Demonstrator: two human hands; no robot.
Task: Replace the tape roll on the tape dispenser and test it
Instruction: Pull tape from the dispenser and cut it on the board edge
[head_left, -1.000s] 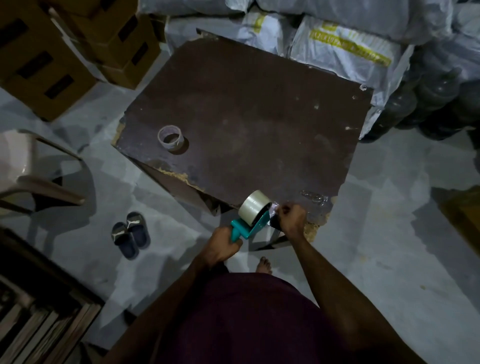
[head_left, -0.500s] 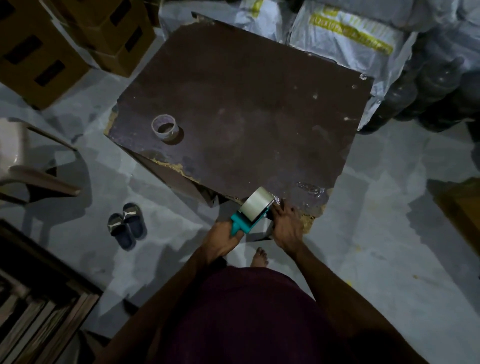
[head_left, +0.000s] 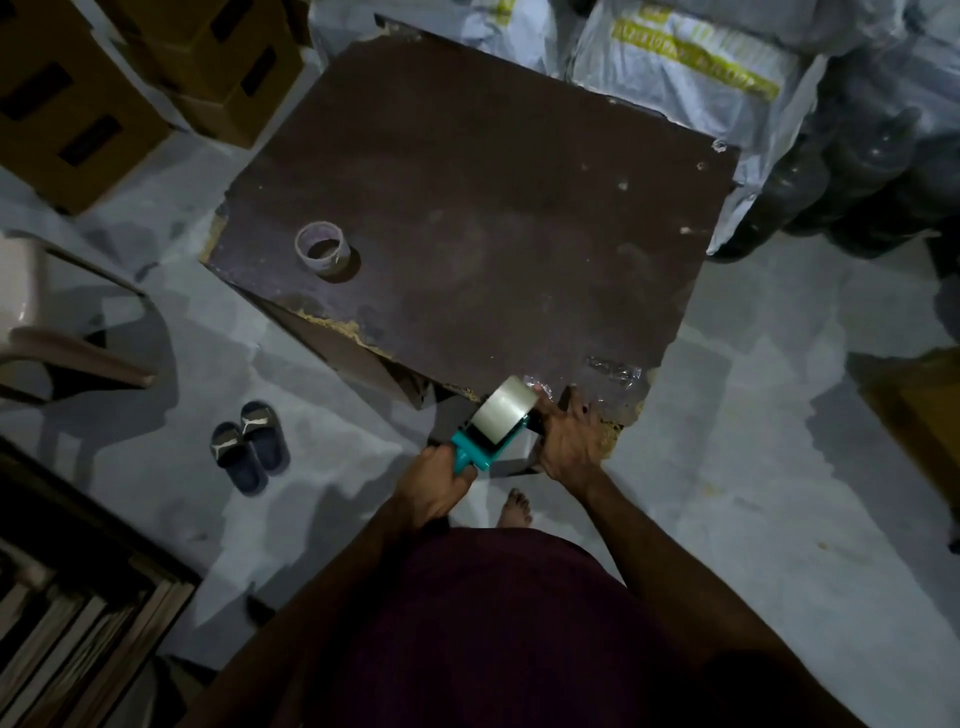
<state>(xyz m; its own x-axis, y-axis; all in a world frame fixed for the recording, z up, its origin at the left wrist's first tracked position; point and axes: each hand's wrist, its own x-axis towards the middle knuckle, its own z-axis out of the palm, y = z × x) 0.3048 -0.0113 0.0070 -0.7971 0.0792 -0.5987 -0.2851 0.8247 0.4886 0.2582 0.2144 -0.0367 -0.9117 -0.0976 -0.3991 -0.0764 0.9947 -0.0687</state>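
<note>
A teal tape dispenser (head_left: 470, 454) carries a full pale tape roll (head_left: 506, 410) at the near edge of the dark brown table (head_left: 493, 218). My left hand (head_left: 436, 480) is shut on the dispenser's handle. My right hand (head_left: 569, 441) lies against the dispenser's front end, fingers spread onto the table edge, where shiny clear tape (head_left: 613, 371) sticks to the wood. An empty tape core (head_left: 322, 249) stands on the table's left part.
Cardboard boxes (head_left: 78, 98) are stacked at the far left and white sacks (head_left: 685, 73) behind the table. A plastic chair (head_left: 47, 332) and a pair of slippers (head_left: 249, 447) are on the grey floor at left. Dark bottles (head_left: 857, 171) stand at right.
The dispenser has tipped forward and down toward the table edge. My right hand went from pinching the tape end to resting spread on the table's corner.
</note>
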